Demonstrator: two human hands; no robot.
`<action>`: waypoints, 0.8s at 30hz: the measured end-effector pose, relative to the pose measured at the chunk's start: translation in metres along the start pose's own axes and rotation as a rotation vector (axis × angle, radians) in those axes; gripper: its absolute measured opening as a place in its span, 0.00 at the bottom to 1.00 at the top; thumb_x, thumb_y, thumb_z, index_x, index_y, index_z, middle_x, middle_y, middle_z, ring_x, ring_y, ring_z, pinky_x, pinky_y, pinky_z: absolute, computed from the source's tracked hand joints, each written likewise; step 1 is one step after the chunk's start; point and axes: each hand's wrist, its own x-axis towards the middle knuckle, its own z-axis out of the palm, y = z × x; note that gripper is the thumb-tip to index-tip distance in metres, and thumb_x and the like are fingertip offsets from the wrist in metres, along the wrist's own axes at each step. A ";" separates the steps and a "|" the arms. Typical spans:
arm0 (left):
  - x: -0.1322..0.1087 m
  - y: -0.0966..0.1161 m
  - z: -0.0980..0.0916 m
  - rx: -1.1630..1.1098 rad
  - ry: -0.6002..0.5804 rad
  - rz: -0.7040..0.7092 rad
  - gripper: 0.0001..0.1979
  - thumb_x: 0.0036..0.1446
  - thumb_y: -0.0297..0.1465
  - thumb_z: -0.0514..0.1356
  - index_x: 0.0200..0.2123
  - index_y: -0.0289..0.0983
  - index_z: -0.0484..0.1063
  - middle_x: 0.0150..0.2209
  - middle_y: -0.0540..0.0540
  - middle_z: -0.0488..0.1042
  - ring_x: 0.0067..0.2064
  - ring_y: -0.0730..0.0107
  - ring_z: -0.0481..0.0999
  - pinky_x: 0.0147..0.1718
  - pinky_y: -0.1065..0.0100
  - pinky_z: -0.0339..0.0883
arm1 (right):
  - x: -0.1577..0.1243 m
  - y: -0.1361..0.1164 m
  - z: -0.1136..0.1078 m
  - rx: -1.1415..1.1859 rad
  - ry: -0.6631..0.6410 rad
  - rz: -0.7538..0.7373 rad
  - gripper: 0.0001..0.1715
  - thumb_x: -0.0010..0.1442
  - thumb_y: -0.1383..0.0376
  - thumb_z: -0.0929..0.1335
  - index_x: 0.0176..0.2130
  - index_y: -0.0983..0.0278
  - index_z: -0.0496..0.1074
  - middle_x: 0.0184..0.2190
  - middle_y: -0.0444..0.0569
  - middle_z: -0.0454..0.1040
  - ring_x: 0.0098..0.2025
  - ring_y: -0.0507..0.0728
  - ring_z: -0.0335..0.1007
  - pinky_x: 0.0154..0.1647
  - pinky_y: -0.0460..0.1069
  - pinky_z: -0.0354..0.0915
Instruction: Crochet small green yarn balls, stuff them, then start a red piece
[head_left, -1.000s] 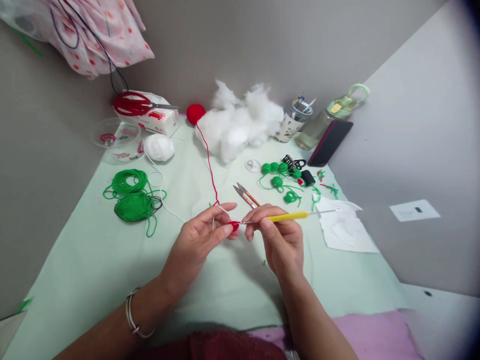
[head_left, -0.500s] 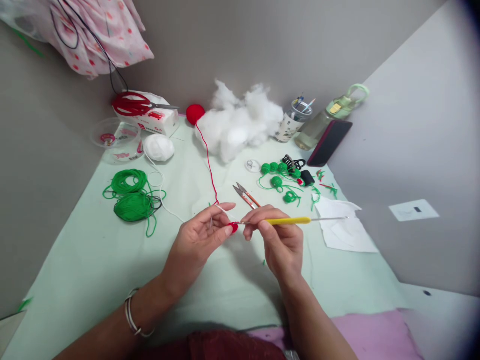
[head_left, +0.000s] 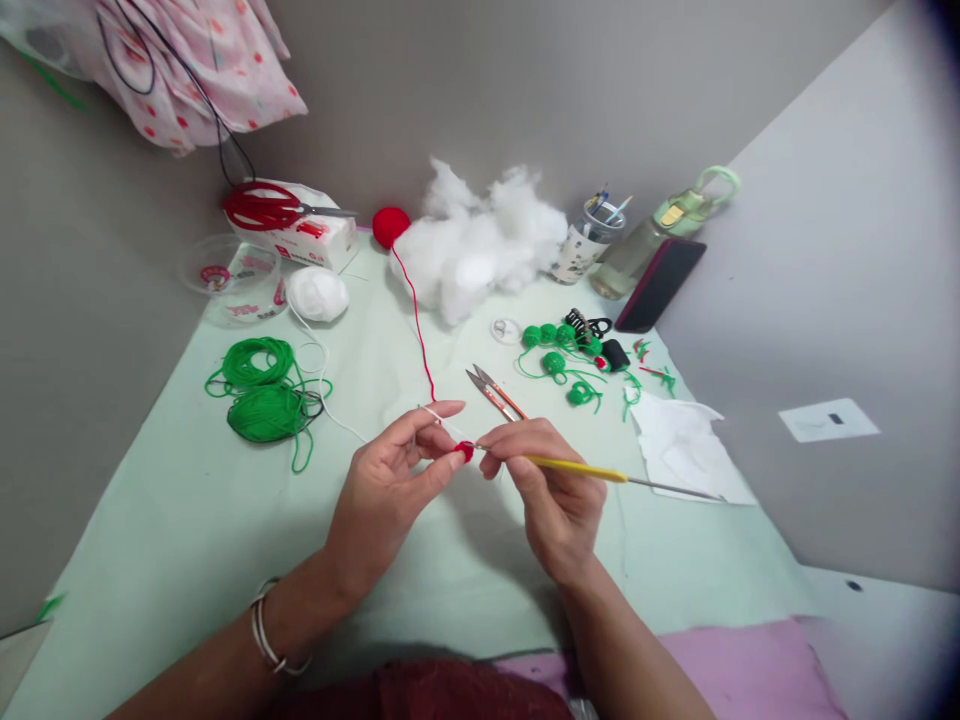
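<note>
Between the thumb and fingers of my left hand (head_left: 397,480) is pinched a small red crochet piece (head_left: 466,451). White yarn (head_left: 439,417) runs over the raised left index finger. My right hand (head_left: 551,490) grips a crochet hook (head_left: 577,467) with a yellow handle and metal ends. Its near tip meets the red piece; whether it is inside a stitch I cannot tell. Red yarn (head_left: 418,325) leads from a red ball (head_left: 391,228) at the back down to my left fingers. Thread snips (head_left: 495,391) lie just beyond my right hand.
White stuffing (head_left: 480,250) is heaped at the back. Green yarn (head_left: 262,412) and a white yarn ball (head_left: 318,295) lie left. Small green crocheted balls (head_left: 553,363), a phone (head_left: 661,287), a bottle (head_left: 637,245) and white paper (head_left: 694,450) are right. Red scissors (head_left: 270,207) rest on a tissue pack (head_left: 322,245).
The hook has tilted, its far end dropping and shifting right. My right hand has moved slightly left. The left hand still pinches the red piece.
</note>
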 end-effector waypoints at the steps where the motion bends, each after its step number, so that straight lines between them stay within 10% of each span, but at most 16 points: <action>1: 0.000 0.000 0.000 -0.001 -0.003 0.001 0.03 0.56 0.29 0.69 0.33 0.40 0.78 0.39 0.48 0.78 0.54 0.63 0.75 0.51 0.68 0.66 | -0.001 0.000 0.000 0.001 -0.006 -0.001 0.13 0.70 0.70 0.65 0.40 0.58 0.79 0.32 0.48 0.80 0.39 0.59 0.77 0.42 0.55 0.70; 24: -0.001 0.001 0.001 -0.063 0.018 0.001 0.17 0.58 0.29 0.68 0.51 0.40 0.76 0.34 0.54 0.73 0.39 0.75 0.75 0.45 0.73 0.70 | -0.001 0.014 0.005 0.452 0.056 0.219 0.10 0.70 0.66 0.67 0.44 0.60 0.80 0.40 0.50 0.81 0.37 0.54 0.78 0.37 0.50 0.75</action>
